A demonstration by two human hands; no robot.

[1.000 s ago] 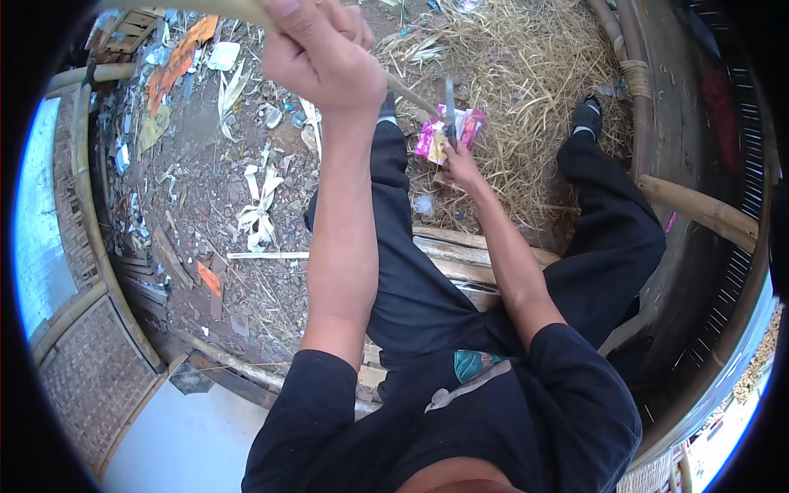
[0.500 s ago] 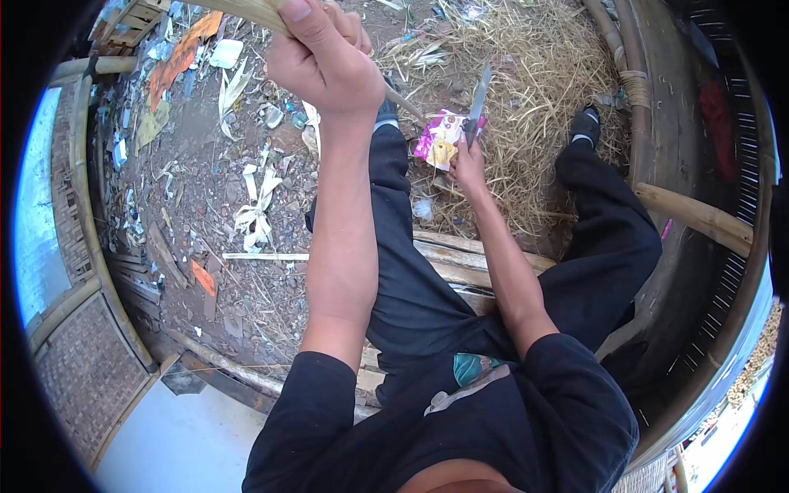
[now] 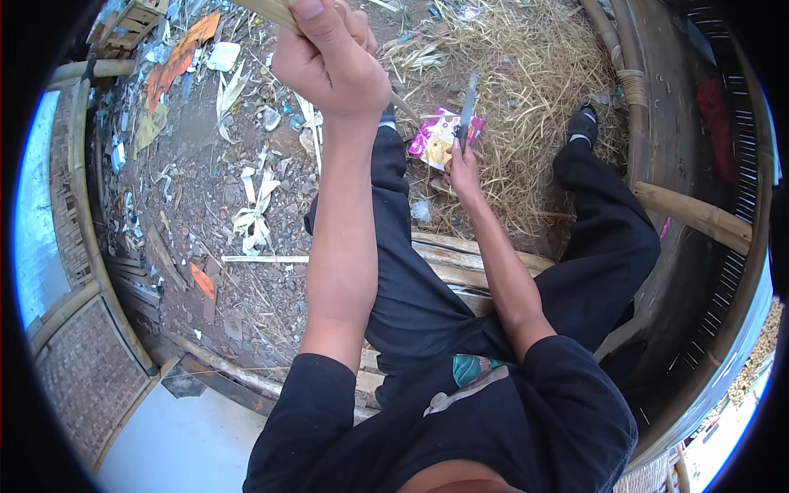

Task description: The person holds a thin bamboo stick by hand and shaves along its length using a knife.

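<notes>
Raised high at the top of the view, my left hand (image 3: 333,66) is closed round a pale, yellowish strip (image 3: 269,10) that looks like bamboo or dried leaf. The strip runs out of view at the top edge. My right hand (image 3: 463,171) grips a knife (image 3: 468,103) with its blade pointing away from me. Beneath the knife, a pink and white printed wrapper (image 3: 431,140) lies on the ground. A thin stick-like end (image 3: 404,105) shows between my left wrist and the wrapper; whether it belongs to the held strip I cannot tell.
Dry straw (image 3: 526,123) covers the ground ahead and right. Pale husk scraps (image 3: 256,214) and orange pieces (image 3: 202,280) litter the dirt on the left. Bamboo slats (image 3: 448,256) lie under my legs. Bamboo poles (image 3: 694,215) and a woven panel (image 3: 86,361) stand at the sides.
My right hand has shifted slightly left, and the knife has moved left and a little lower over the wrapper. The left hand has moved slightly right, still holding the strip.
</notes>
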